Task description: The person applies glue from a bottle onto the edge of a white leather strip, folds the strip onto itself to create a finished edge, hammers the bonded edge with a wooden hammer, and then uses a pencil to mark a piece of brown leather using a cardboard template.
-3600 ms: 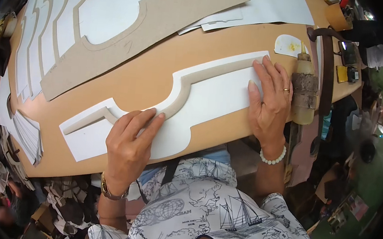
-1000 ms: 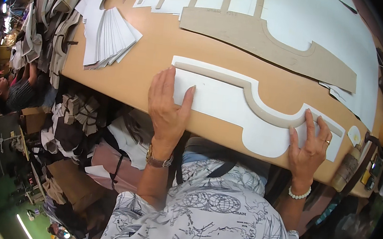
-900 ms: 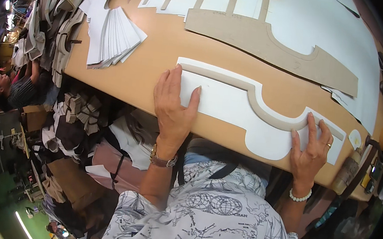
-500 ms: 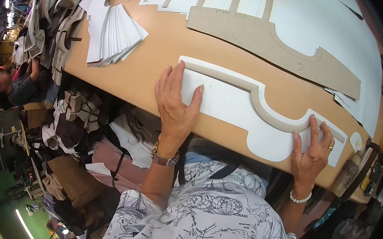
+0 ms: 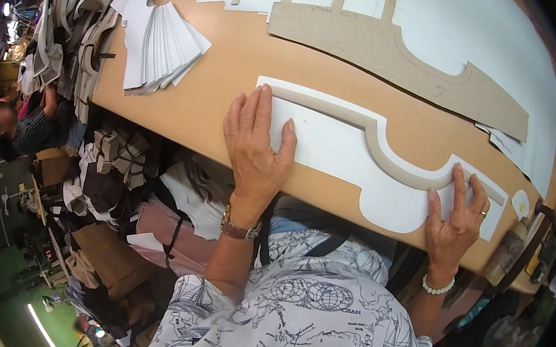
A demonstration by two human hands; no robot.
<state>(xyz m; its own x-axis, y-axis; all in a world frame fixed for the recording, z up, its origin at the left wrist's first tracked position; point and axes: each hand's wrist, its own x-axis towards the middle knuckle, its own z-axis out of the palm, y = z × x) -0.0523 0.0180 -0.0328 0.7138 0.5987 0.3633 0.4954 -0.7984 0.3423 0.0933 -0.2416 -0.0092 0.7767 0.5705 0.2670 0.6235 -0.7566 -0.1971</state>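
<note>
A white pattern-shaped piece (image 5: pixel 327 149) lies near the table's front edge, with a deep curve cut into its far side. Along that side runs a narrow grey-brown strip (image 5: pixel 324 110), set a little in from the edge. My left hand (image 5: pixel 254 141) rests at the piece's left end, fingertips on the end of the strip and thumb apart on the white surface. At the right end my right hand (image 5: pixel 457 221) touches the strip and piece with spread fingertips. Both hands are open and press from above; neither grasps anything.
Beyond lies a large grey-brown card template (image 5: pixel 396 61), partly over white sheets (image 5: pixel 492 33). A fanned stack of white pieces (image 5: pixel 169 49) sits at the table's (image 5: pixel 230 48) far left. A cylindrical tool (image 5: pixel 506 252) is by the right edge. Bundled pieces (image 5: pixel 119 158) fill the space below left.
The fingers of my left hand have come closer together on the strip's left end. The view has shifted slightly; the white piece and my right hand stay nearly the same.
</note>
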